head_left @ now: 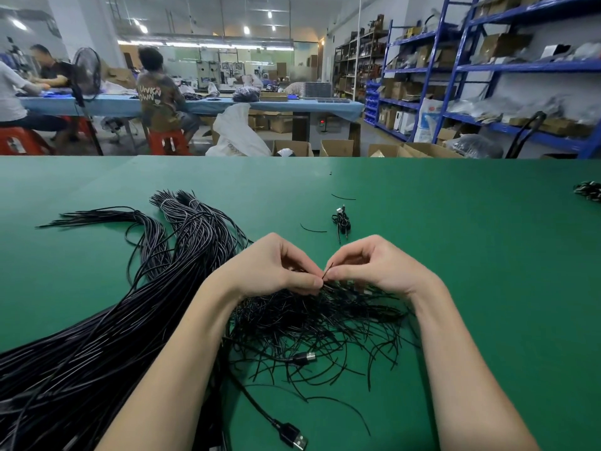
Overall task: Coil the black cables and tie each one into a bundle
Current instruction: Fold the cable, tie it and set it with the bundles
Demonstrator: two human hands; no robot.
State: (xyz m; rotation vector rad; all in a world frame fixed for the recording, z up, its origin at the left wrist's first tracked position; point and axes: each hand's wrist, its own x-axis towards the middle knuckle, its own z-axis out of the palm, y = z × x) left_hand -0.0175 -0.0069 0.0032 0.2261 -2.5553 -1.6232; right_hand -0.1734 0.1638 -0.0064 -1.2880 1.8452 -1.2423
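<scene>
A thick mass of long black cables (97, 336) lies across the left of the green table (487, 288), its far ends bound with pale ties. In front of me lies a loose heap of thin black twist ties (318, 323). My left hand (276, 265) and my right hand (377, 265) meet above that heap, fingertips together, pinching one thin black tie (327, 271) between them. A cable with a USB plug (292, 436) runs under my left forearm toward the near edge. Another plug (304, 357) lies in the heap.
One small coiled, tied cable bundle (341, 221) sits beyond my hands. Stray ties lie near it. More dark bundles (588, 190) sit at the far right edge. Beyond the table are cartons, blue shelving (487, 66) and seated people at another bench.
</scene>
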